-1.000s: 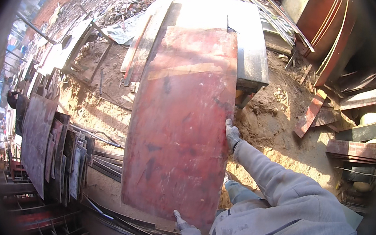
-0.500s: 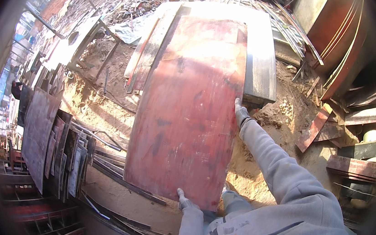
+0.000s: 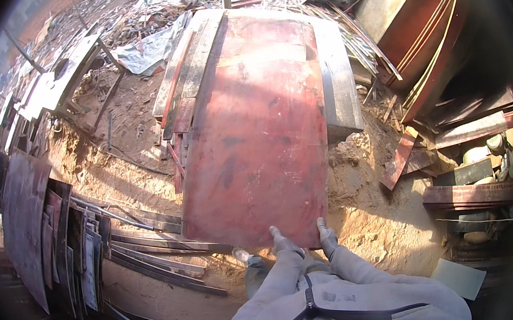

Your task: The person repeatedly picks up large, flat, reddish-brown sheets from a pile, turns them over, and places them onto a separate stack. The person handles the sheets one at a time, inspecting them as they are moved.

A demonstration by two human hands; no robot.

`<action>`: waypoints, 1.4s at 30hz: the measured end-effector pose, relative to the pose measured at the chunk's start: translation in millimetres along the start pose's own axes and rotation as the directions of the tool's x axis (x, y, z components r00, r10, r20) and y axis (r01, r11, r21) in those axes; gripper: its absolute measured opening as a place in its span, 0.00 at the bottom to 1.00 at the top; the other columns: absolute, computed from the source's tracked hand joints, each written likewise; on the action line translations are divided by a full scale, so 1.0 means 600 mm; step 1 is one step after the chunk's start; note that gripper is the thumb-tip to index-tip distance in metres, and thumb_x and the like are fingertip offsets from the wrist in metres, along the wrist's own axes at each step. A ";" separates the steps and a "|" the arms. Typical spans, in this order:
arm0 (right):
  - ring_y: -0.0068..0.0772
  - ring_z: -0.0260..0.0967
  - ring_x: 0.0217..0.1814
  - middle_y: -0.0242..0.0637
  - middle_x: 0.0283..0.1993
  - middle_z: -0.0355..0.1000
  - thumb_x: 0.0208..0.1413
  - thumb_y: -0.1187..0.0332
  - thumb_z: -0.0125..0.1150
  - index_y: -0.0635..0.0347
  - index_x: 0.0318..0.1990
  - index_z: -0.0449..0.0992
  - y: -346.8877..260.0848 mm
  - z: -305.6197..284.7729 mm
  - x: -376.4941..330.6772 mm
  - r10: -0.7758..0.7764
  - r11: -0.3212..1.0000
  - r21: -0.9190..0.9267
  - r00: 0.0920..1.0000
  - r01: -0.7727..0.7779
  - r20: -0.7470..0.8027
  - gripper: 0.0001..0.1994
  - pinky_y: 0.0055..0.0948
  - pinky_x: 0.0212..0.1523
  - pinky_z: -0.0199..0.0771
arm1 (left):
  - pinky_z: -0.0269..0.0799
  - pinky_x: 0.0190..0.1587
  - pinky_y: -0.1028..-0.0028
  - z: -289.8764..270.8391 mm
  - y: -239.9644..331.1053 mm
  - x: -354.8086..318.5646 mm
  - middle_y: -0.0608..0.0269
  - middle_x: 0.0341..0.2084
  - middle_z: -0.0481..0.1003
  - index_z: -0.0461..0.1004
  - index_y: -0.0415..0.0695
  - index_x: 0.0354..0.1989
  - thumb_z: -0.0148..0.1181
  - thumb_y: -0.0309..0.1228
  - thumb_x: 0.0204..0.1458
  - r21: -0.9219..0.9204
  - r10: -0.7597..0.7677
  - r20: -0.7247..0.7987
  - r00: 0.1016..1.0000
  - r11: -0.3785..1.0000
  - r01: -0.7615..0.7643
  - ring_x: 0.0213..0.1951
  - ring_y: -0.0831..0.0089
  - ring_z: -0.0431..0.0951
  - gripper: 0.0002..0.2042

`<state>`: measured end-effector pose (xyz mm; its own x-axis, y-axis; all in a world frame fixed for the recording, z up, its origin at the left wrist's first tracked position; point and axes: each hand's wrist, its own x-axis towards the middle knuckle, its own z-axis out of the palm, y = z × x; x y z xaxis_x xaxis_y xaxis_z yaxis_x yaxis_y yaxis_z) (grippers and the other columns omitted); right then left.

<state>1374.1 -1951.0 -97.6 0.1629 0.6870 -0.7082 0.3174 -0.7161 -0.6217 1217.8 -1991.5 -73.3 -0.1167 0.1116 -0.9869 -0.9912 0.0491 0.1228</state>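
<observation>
A large reddish plywood sheet (image 3: 253, 154) stretches away from me, worn and marked with dark patches. Its far part rests on a pile of boards. At the near edge my gloved left hand (image 3: 284, 242) grips it, thumb on top and the other fingers hidden underneath. My right hand (image 3: 327, 236), also gloved, closes on the sheet at the near right corner, a short way from the left. Beneath the sheet, on its right, shows a thick grey board (image 3: 339, 82); narrow planks (image 3: 188, 73) lie along its left side.
Several panels (image 3: 28, 215) lean upright at the left. Long strips of wood (image 3: 160, 257) lie on the sandy ground by my feet. A table-like frame (image 3: 63, 74) stands at the far left. Curved sheets (image 3: 425, 36) and short boards (image 3: 472, 193) are stacked on the right.
My right hand has moved from the sheet's right side back to its near corner, close to my left hand. The sheet has straightened, its near end swinging right, and sits more squarely over the pile.
</observation>
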 end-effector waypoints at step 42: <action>0.57 0.55 0.77 0.53 0.73 0.61 0.60 0.56 0.60 0.64 0.69 0.65 -0.397 0.342 0.074 -0.977 0.064 -0.668 0.184 0.741 0.110 0.32 0.58 0.78 0.48 | 0.77 0.53 0.62 0.355 0.403 0.011 0.59 0.61 0.69 0.63 0.45 0.67 0.51 0.58 0.65 -0.058 -0.138 0.416 0.899 0.982 0.178 0.56 0.60 0.74 0.33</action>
<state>1114.0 -1775.0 -49.7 -0.3828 0.8121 0.4404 0.7655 0.5457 -0.3408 990.6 -1767.4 -27.5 0.0579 0.5067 -0.8602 -0.9981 0.0105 -0.0610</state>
